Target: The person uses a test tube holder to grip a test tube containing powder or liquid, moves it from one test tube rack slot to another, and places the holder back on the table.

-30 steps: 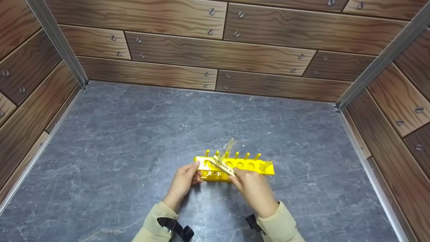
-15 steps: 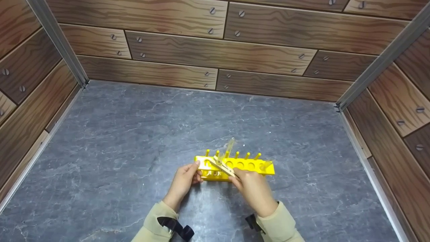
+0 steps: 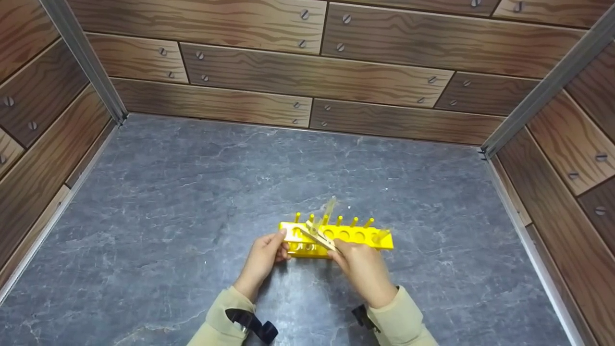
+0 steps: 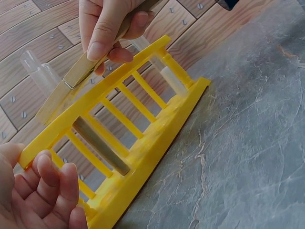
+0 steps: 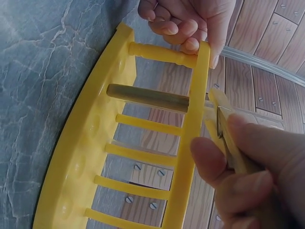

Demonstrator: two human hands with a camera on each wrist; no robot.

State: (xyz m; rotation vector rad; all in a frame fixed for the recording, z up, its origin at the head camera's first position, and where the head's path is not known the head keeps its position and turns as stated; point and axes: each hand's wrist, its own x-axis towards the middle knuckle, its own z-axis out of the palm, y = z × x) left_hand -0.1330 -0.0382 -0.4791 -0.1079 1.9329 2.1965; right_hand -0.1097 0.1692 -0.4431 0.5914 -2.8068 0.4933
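A yellow test tube rack (image 3: 348,235) stands in front of me. My left hand (image 3: 264,252) pinches the left end of its top plate between thumb and fingers. My right hand (image 3: 365,269) grips a wooden test tube clamp (image 3: 321,239), whose jaws lie around the upper part of a test tube (image 5: 147,98) just above the plate. That tube sits in a hole near the left end and holds dark brownish-green liquid. Behind it a clear empty tube (image 3: 330,207) overlaps one of the back pegs. At the rack's right end stands another tube (image 4: 173,81) with whitish contents.
The grey marbled tabletop (image 3: 192,192) spreads around the rack. Wood-patterned panels (image 3: 250,62) wall it in at the back and both sides, with metal strips at the corners. Several upright pegs (image 3: 355,221) line the rack's back edge.
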